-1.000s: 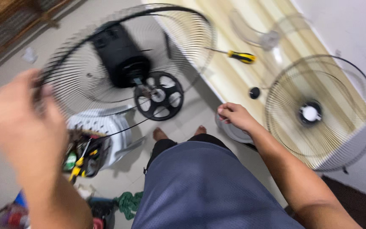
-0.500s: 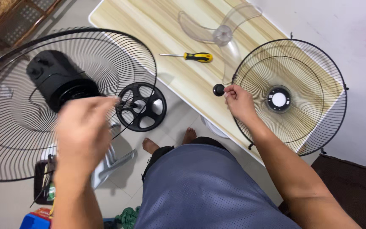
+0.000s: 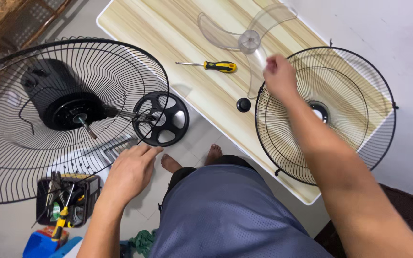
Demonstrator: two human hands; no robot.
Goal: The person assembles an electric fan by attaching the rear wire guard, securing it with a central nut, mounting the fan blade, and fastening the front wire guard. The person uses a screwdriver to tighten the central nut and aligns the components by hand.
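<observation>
- Comparing with half a second back, I see my right hand [image 3: 279, 76] has let go of the small black knob [image 3: 243, 104], which now lies alone on the wooden table [image 3: 168, 33], and has lifted far-right to the rim of the loose front grille [image 3: 359, 143]; fingers look curled together at the wire, though I cannot tell if they grip it.
- My left hand [image 3: 131, 171] has dropped from the motor shaft [image 3: 86, 126] to just below the rear guard [image 3: 48, 76], fingers loosely apart, holding nothing.
- That suggests the knob is set aside and the grille is next in hand.
- A clear fan blade [image 3: 249, 40] and a yellow-handled screwdriver [image 3: 211, 65] lie farther back on the table.
- Near left, a dark tool box [image 3: 44, 186] holds pliers and screwdrivers, jumbled.
</observation>
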